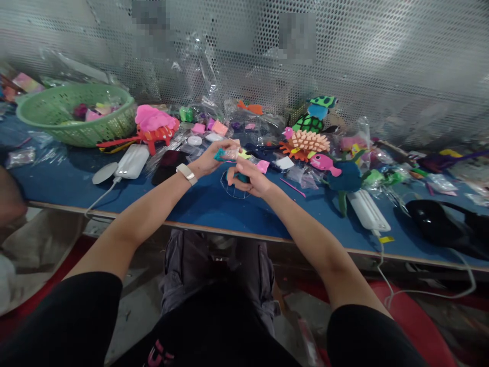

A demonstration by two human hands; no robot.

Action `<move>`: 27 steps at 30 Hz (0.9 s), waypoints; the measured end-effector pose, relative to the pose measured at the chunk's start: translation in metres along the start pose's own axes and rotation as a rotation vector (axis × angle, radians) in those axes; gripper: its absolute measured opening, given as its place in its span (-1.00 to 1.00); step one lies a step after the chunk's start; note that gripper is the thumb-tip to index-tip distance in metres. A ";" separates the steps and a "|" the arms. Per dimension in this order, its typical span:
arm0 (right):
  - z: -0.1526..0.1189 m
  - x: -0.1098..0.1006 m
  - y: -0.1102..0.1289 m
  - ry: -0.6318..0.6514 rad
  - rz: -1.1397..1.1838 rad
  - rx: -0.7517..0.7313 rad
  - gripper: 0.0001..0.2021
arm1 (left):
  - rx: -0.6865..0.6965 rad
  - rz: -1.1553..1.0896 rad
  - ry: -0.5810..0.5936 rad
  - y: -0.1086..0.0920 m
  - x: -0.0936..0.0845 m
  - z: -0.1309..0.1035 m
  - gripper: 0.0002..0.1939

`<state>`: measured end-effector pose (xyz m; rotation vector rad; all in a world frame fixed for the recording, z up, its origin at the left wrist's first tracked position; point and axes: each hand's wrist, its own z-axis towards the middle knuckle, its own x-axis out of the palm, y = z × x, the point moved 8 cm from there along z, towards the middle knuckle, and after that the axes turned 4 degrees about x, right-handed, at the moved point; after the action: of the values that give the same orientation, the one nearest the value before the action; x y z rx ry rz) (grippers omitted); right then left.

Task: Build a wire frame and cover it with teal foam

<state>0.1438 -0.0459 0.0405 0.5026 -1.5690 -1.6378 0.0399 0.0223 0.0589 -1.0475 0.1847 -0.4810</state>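
Holding small teal pieces point(219, 154), left hand point(211, 159) and right hand point(252, 178) have crumpled clear wrappers point(304, 176) and foam shapes point(219, 128) nearby.

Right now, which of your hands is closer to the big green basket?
Left. The basket is off to the left; the left hand is on the side toward it, and the right hand is farther right, beyond the left one.
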 end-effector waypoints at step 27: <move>-0.010 -0.075 0.016 -0.654 -0.320 -0.032 -0.39 | 0.239 0.460 -0.097 0.010 -0.035 0.007 -0.79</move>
<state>0.2010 0.0064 0.0367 0.2089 -1.9945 -2.2185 0.0141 0.0482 0.0506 -0.7602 0.2662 -0.0332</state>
